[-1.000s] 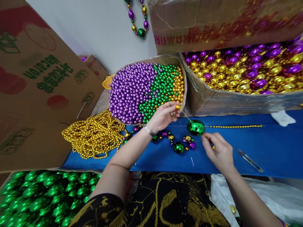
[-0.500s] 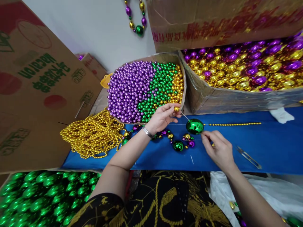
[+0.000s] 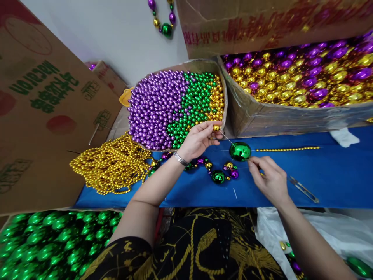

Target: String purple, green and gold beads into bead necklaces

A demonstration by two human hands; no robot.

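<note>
The large green bead (image 3: 240, 151), taken here as the landmark, lies between the two hands, apparently raised over the blue table (image 3: 344, 171); a taut thread (image 3: 226, 137) runs from its upper left to a small gold bead (image 3: 216, 128). Left hand (image 3: 201, 140), up and left of the landmark: thumb and forefinger pinched on the small gold bead, the other fingers loosely curled. Right hand (image 3: 271, 181), at the landmark's lower right: thumb and forefinger brought together at its edge, seemingly holding it; whether thread is caught there too cannot be told. Holding the hands apart probably serves to stretch the thread. Left of the landmark, on its near side, lies a curled beaded strand (image 3: 218, 177). Right of it, a row of fine gold beads (image 3: 288, 149) lies straight; the snips (image 3: 303, 189), right and nearer, are presumably set within easy reach. Beyond the landmark to the left, a box of small beads (image 3: 204, 67) is grouped into purple, green and gold, likely for quick picking; beyond it to the right stands a carton of larger beads (image 3: 276, 118). Far left of the landmark is a heap of gold bead chains (image 3: 109, 167).
</note>
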